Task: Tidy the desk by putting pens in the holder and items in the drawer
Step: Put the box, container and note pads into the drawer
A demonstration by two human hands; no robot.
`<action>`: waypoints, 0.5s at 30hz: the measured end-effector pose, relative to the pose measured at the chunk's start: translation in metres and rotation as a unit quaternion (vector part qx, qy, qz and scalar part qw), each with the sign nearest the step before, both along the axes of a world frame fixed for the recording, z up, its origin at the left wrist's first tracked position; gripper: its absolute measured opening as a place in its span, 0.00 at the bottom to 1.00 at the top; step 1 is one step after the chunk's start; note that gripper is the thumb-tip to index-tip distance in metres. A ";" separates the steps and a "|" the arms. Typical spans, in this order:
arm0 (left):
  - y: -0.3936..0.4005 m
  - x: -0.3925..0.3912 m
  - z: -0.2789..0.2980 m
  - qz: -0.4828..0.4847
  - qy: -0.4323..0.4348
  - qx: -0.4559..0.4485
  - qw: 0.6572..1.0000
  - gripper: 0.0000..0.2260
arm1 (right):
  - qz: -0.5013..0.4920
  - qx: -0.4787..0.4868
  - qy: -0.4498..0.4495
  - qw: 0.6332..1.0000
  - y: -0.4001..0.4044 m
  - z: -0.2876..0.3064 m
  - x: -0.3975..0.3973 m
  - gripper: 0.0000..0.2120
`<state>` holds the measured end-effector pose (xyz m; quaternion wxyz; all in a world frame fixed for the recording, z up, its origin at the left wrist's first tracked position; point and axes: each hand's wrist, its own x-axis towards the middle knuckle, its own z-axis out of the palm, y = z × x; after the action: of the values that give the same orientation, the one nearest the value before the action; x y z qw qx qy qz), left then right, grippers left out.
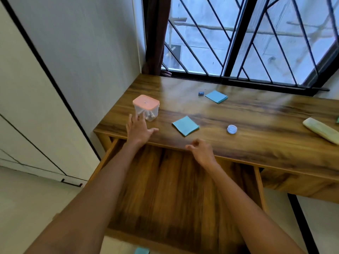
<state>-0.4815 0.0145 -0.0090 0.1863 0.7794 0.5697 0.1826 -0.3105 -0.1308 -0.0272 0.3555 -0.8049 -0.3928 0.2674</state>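
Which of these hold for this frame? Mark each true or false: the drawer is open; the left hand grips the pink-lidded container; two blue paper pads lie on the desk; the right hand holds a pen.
1. The drawer is open. True.
2. The left hand grips the pink-lidded container. False: its fingers are spread, reaching right beside it.
3. Two blue paper pads lie on the desk. True.
4. The right hand holds a pen. False: loosely curled, empty.

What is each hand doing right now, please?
Left hand: open, fingers reaching to the pink-lidded container.
Right hand: fingers loosely curled, holding nothing visible.
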 end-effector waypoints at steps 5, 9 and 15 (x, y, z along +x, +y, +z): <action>0.072 0.022 0.001 -0.001 -0.033 -0.004 0.999 0.51 | -0.064 0.025 -0.032 0.997 0.050 -0.008 0.020 0.09; 0.112 0.043 0.003 -0.003 0.031 0.002 1.000 0.54 | -0.138 0.027 -0.129 0.982 0.059 -0.028 0.044 0.13; 0.138 0.064 0.000 -0.028 0.140 0.013 0.990 0.46 | -0.178 -0.115 -0.241 0.947 0.064 -0.035 0.113 0.26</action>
<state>-0.4176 0.1524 -0.0088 0.0996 0.8152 0.5657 0.0742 -0.1975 -0.0667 -0.0619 0.1966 -0.9376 -0.2839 0.0410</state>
